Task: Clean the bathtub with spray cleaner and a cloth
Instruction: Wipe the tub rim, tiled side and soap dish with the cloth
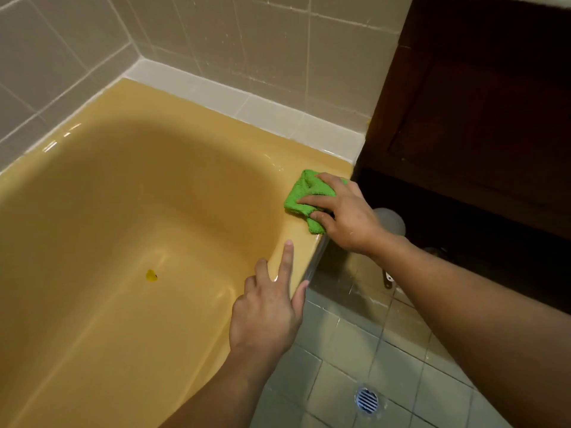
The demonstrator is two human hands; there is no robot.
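A mustard-yellow bathtub (129, 193) fills the left and middle of the head view. On its near rim, by the right corner, lies a crumpled green cloth (301, 197). My right hand (343, 213) presses down on the cloth with spread fingers, which curl slightly over it. My left hand (270, 304) rests on the rim closer to me, forefinger straight along the top and thumb over the outer edge. A small yellow bit (151, 275) lies on the tub floor. No spray bottle is in view.
Beige wall tiles (216, 38) surround the tub on two sides. A dark wooden cabinet (482, 97) stands right of the tub's corner. The tiled floor (349, 350) holds a round drain grate (366, 399). A grey rounded object (392, 222) sits below the cabinet.
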